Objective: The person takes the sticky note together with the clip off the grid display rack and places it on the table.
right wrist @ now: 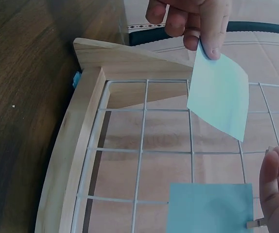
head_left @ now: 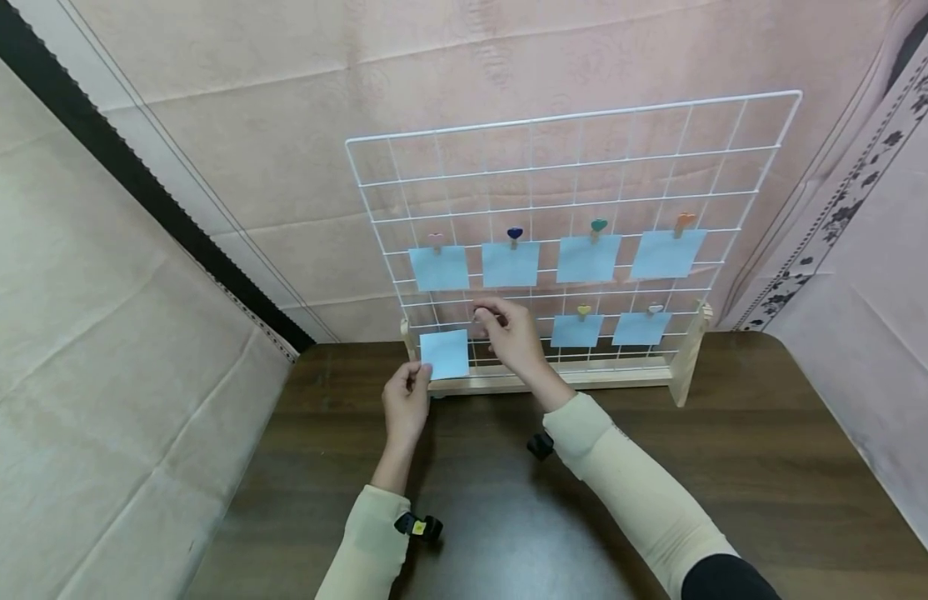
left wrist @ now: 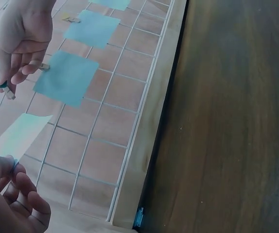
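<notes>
My left hand point(head_left: 406, 404) pinches a light blue paper note point(head_left: 444, 354) by its lower corner, in front of the lower left of a white wire grid rack point(head_left: 576, 115). Between the thumb and fingers of my right hand point(head_left: 515, 340) is a small wooden clip point(left wrist: 7, 91) with a dark green top, apart from the held note. Beneath the right hand in the left wrist view, another blue note point(left wrist: 66, 77) hangs on the grid by a clip point(left wrist: 44, 66); the hand hides it in the head view.
Blue notes hang in an upper row, one under a green heart clip point(head_left: 599, 226), and in a lower row, one under a yellow heart clip point(head_left: 584, 310). A wooden base point(head_left: 584, 379) carries the grid on the brown table point(head_left: 494, 500). Pale cloth point(head_left: 284, 125) hangs around.
</notes>
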The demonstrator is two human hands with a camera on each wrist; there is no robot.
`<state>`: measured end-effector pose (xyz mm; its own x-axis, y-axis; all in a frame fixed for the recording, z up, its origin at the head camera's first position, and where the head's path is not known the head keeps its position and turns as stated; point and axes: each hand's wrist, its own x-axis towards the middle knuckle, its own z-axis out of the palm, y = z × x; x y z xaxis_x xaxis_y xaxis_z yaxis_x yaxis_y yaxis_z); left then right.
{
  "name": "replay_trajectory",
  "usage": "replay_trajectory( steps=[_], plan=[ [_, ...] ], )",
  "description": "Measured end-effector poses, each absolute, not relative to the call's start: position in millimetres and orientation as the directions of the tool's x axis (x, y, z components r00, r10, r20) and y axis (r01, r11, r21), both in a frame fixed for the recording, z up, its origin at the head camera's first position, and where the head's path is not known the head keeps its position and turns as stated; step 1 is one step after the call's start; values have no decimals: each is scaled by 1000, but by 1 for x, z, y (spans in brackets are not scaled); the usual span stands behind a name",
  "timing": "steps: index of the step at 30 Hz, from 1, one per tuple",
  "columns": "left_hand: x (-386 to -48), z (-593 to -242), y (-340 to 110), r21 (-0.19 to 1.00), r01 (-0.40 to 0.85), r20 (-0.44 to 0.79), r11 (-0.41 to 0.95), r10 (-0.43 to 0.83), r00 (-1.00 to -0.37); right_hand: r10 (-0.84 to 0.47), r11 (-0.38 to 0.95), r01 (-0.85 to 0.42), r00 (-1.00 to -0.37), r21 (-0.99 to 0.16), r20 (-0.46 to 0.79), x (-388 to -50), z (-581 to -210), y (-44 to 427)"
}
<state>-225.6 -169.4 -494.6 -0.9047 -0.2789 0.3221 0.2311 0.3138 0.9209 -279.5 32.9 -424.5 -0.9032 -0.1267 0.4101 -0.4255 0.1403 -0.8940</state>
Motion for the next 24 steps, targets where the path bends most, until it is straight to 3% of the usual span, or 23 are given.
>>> replay_trajectory(
  steps=[13, 24],
  plan=[
    [-224, -497, -168, 912, 273, 357, 306, -261, -897, -120, 133, -453, -890, -882, 439, -273, -427, 49],
    [-214, -495, -173, 900, 269, 360, 342, -238, -902, -107, 122, -402, -914, -908, 390, -264, -437, 58]
  ],
)
